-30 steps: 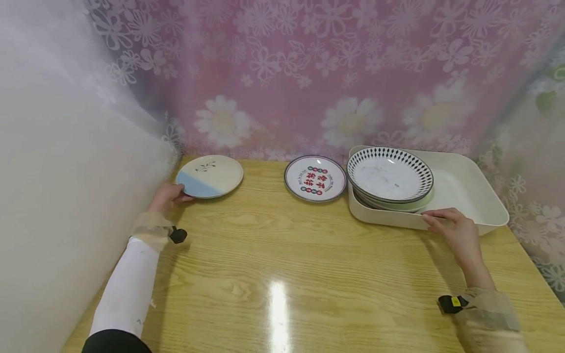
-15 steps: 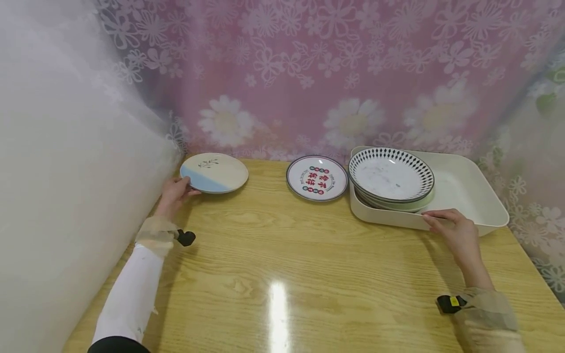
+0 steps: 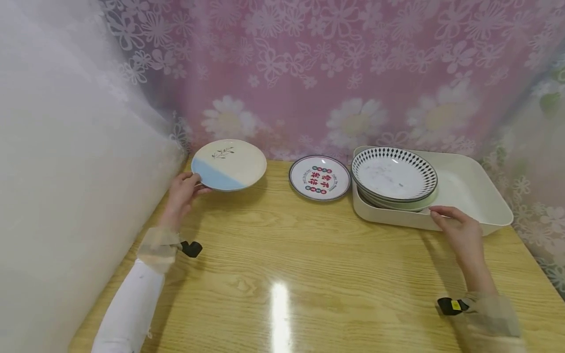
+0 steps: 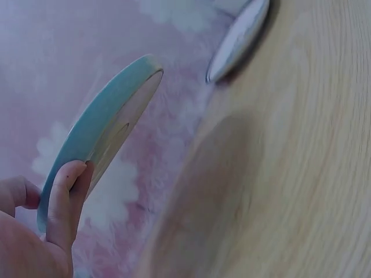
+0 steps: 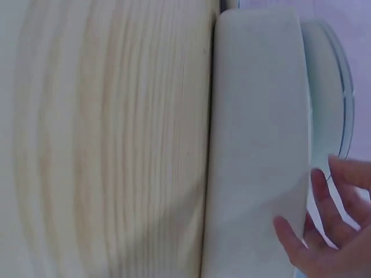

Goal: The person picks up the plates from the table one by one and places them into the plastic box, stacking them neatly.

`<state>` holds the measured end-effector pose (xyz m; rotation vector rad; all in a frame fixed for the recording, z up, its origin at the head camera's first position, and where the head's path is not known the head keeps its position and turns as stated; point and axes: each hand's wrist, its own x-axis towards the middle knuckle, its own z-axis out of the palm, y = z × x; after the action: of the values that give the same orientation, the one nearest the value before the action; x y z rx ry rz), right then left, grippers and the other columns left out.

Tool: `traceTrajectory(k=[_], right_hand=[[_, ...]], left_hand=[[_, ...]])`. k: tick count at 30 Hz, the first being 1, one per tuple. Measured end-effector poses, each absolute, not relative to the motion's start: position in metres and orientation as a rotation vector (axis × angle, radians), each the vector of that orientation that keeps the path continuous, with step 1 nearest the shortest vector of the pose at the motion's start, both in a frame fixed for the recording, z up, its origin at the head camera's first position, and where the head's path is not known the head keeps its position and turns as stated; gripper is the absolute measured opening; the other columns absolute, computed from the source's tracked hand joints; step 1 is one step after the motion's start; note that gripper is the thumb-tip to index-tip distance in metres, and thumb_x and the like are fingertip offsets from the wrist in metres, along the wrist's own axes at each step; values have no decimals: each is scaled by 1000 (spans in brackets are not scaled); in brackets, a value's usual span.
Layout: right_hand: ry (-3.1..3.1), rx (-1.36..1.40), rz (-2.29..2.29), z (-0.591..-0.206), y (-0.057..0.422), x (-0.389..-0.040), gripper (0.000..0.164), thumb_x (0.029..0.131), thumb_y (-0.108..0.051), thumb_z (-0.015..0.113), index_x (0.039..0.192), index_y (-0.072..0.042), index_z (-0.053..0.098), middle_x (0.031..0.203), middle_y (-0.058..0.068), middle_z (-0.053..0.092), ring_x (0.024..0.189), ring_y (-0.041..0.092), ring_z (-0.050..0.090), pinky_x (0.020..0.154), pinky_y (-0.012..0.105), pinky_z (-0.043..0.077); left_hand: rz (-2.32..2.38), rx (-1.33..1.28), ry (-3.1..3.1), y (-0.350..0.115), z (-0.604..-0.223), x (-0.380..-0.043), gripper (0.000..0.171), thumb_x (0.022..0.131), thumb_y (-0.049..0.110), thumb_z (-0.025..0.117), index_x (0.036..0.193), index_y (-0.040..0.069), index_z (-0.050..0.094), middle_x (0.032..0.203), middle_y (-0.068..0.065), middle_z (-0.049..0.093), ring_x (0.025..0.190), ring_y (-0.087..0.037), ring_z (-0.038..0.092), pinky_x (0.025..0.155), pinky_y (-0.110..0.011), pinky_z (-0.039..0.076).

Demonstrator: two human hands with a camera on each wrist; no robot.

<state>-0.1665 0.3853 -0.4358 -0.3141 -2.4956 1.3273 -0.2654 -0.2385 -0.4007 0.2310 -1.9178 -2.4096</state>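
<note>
My left hand [image 3: 183, 196] pinches the near-left edge of a cream and blue plate [image 3: 234, 164] with a leaf sprig drawn on it. The plate is tilted and raised above the table; in the left wrist view its shadow falls on the wood below. At the right, my right hand [image 3: 461, 235] holds the front rim of a cream plastic bin [image 3: 397, 217], thumb on the outer wall and fingers inside. A stack in the bin's left part is topped by a dish [image 3: 393, 174] with a black diamond border. The dishes beneath are mostly hidden.
A small white plate [image 3: 320, 178] with red characters lies between the raised plate and the bin. A pink flowered curtain [image 3: 282, 88] hangs behind the wooden table [image 3: 326, 264]. A white wall [image 3: 79, 171] stands close beside my left arm.
My left hand has lifted the cream and blue plate off the table's back left and carried it rightward. The right hand has stayed at the bin's rim.
</note>
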Motion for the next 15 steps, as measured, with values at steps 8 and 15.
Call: traceTrajectory(k=[8,15], right_hand=[[-1787,-287,1790,-416,347,-156,21,98,-12,67,113,2,71,84,-1,72,73,8,69,65,14,57],[-1925,124,1949,-404,308,-145,35,106,-20,52,124,9,62,91,4,71,71,14,71,62,24,60]], left_hand=[[-2472,92,-2019,-209,-401,-263,30,101,1,45,129,-10,42,98,-9,59,70,-10,71,69,-20,60],[-2534,-89,-2087,-172,-400,-245,28,101,-1,47,127,-11,46,88,-7,66,70,-13,73,65,-21,60]])
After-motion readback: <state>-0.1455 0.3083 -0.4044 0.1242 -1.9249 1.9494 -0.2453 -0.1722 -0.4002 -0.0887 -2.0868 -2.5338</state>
